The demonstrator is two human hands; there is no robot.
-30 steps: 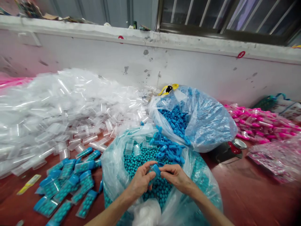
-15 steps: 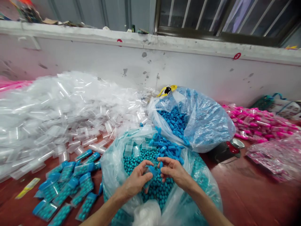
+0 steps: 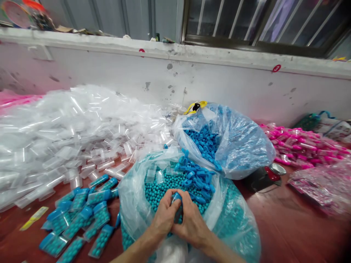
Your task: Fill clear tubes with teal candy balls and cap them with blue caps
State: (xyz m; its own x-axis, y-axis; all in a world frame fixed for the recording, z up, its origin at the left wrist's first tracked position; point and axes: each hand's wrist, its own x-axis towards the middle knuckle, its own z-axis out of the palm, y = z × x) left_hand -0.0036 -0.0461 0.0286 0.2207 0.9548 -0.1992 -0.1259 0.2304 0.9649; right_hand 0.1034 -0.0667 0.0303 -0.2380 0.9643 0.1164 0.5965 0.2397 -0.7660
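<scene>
Over an open bag of teal beads (image 3: 161,188), my left hand (image 3: 163,212) and my right hand (image 3: 191,221) meet around one small clear container with a blue cap (image 3: 176,197). Fingers of both hands wrap it, and most of its body is hidden between them. Loose blue caps (image 3: 196,179) lie on the beads just beyond my right hand. A few empty clear containers (image 3: 159,176) rest on the beads behind my left hand.
Filled blue-capped containers (image 3: 78,217) and a yellow cutter (image 3: 34,218) lie left; clear empties (image 3: 82,128) are heaped behind. Beyond the beads sits a bag of blue caps (image 3: 244,146). Right are a dark tin (image 3: 263,177) and pink items (image 3: 301,144).
My hands have come together; they were apart, with the clear container in the left and a blue piece at the right fingertips. Both now close around the capped container.
</scene>
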